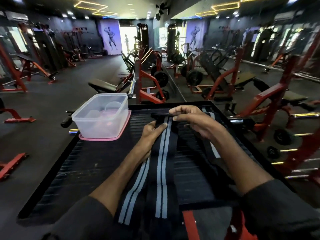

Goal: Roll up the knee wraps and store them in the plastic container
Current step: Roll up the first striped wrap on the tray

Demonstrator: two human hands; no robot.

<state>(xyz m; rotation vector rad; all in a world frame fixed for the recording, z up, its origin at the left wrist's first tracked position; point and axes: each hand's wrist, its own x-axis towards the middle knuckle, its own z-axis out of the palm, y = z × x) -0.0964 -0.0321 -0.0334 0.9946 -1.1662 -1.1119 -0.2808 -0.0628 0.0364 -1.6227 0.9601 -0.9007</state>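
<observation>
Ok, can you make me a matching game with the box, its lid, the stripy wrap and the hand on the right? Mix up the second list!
Things:
1. plastic container
2. lid
3. knee wrap
4. right hand

Descriptions:
A. black with grey stripes
B. pinches the wrap's far end
C. pink, lying under the container
D. clear, standing on the lid

Pairs: 1-D, 2-C, 3-A, 4-B

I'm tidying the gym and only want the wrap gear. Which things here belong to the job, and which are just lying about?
For the job: striped knee wrap, gripped by left hand and right hand; second wrap beside it; plastic container on its pink lid.
Lying about: bench, barbell, weight plates, wall poster.
</observation>
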